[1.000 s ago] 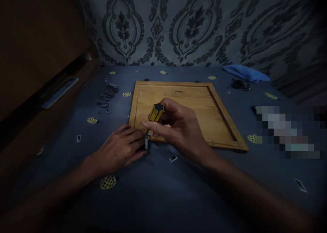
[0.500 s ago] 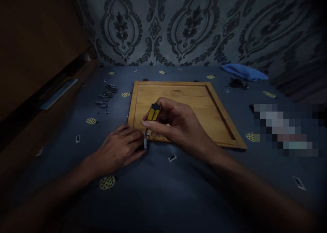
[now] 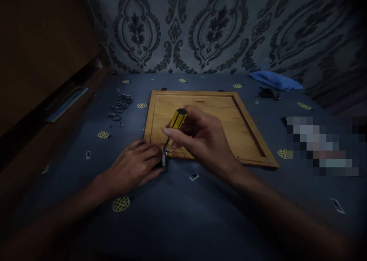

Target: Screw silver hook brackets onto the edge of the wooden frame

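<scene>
My right hand (image 3: 203, 138) grips a yellow and black screwdriver (image 3: 178, 119), its shaft slanting down to the left. The tip meets a small shiny metal fitting (image 3: 164, 158) at the near left corner of a framed wooden panel (image 3: 200, 104). My left hand (image 3: 140, 159) is closed against that fitting and the panel's corner, fingers together and partly hiding both. The fitting's exact kind is hard to make out. Several small dark holes show along the panel's near edge.
Several curved metal pieces (image 3: 116, 110) and small screws (image 3: 120, 124) lie left of the panel. A blue cloth (image 3: 275, 80) and a dark object (image 3: 269, 94) lie at the back right. Wooden furniture (image 3: 43, 54) borders the left; a patterned wall (image 3: 177, 28) stands behind.
The screwdriver's handle has tilted up and to the right, showing more of its shaft. My right hand has shifted slightly with it. My left hand stays on the fitting.
</scene>
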The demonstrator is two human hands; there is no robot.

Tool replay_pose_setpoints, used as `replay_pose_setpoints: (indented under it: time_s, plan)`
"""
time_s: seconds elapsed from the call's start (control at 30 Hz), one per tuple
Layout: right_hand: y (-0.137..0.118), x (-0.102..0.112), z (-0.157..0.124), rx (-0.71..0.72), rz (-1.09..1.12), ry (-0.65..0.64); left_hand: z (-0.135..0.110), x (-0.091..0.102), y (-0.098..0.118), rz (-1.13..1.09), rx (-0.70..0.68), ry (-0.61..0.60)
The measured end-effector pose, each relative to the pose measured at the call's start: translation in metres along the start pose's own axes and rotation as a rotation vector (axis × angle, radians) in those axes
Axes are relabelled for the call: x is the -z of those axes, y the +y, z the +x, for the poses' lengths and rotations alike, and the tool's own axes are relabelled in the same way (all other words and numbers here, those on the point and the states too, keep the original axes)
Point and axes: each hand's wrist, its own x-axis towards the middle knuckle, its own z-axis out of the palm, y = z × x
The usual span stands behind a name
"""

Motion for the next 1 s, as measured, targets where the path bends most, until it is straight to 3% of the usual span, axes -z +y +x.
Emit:
replay_pose_setpoints:
  time_s: [0.13,0.37,0.7,0.9,1.0]
  plan:
    - [-0.01,0.008,0.002,0.039,0.008,0.11,0.001,0.0,0.0,0.011,-0.003,0.014]
    - [0.002,0.006,0.002,0.031,0.044,-0.008,0.001,0.001,0.0,-0.007,-0.003,0.003]
    - [0.009,0.006,0.002,0.001,-0.01,-0.048,0.002,0.003,0.001,-0.015,0.002,-0.007]
    - [0.0,0.017,0.006,0.026,0.009,-0.283,0.002,0.003,0.001,0.001,-0.002,-0.005]
    - [0.001,0.01,0.003,0.073,-0.041,-0.215,0.003,0.003,0.002,0.015,-0.003,0.007]
